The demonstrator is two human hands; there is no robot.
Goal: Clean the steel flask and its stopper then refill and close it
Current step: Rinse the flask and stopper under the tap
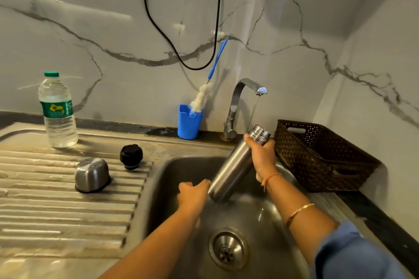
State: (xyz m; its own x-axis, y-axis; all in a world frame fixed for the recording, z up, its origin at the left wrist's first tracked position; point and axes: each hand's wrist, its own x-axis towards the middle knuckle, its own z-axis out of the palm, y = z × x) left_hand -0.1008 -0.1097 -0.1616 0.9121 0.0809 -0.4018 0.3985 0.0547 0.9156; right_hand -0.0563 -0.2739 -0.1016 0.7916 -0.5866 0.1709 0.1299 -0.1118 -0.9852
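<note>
Steel flask (235, 165): uncapped, tilted over the sink (172, 176), mouth under the tap's (240, 102) thin stream; contents unseen.
Hands: right (263, 156) grips the neck; left (192, 195) curls round the base.
Stopper (131, 156): black, on the drainboard (56, 210), near the inverted steel cup (92, 174).
Plastic bottle (57, 111): capped, holding water.
Blue cup (189, 122): holds a bottle brush (200, 97).

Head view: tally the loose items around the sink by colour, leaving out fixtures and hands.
Steel: 2, the flask and the cap
Black: 1, the stopper
Blue: 2, the holder and the blue-handled brush
Clear: 1, the water bottle
Brown: 1, the basket
Total: 7
</note>
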